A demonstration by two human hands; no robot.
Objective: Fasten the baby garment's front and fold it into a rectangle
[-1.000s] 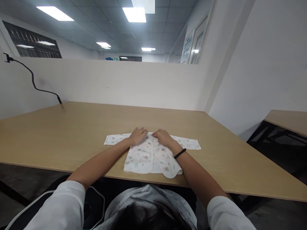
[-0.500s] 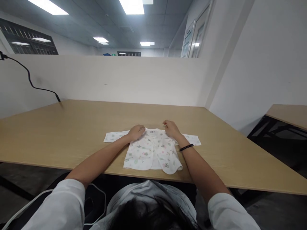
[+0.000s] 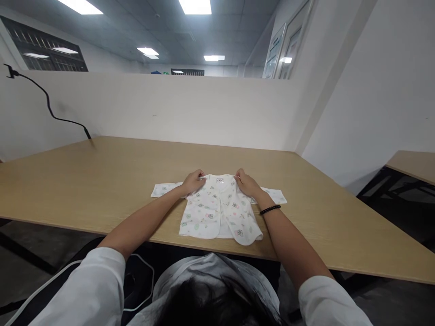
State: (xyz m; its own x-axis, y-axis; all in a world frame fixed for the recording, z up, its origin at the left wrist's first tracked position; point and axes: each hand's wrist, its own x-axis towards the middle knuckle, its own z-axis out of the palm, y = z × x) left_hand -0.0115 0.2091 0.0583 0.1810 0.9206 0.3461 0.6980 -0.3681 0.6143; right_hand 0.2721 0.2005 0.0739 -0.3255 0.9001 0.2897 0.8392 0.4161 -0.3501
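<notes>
A small white long-sleeved baby shirt with a pattern of little coloured prints lies front side up on the wooden table, its collar away from me and its sleeves out to both sides. My left hand pinches the cloth at the left shoulder beside the neckline. At the right shoulder, my right hand grips the fabric between thumb and fingers. The front edges part a little toward the hem, which lies close to the table's near edge. My forearms cover part of both sleeves.
The wooden table reaches back to a low white partition. A black gooseneck holder rises at the table's far left corner. To the right stands another table with dark legs. A white cable hangs near my lap.
My right hand has come down onto the right shoulder and closed on it. My left hand has closed on the left shoulder, and the collar edge is drawn straighter. The view has shifted slightly.
</notes>
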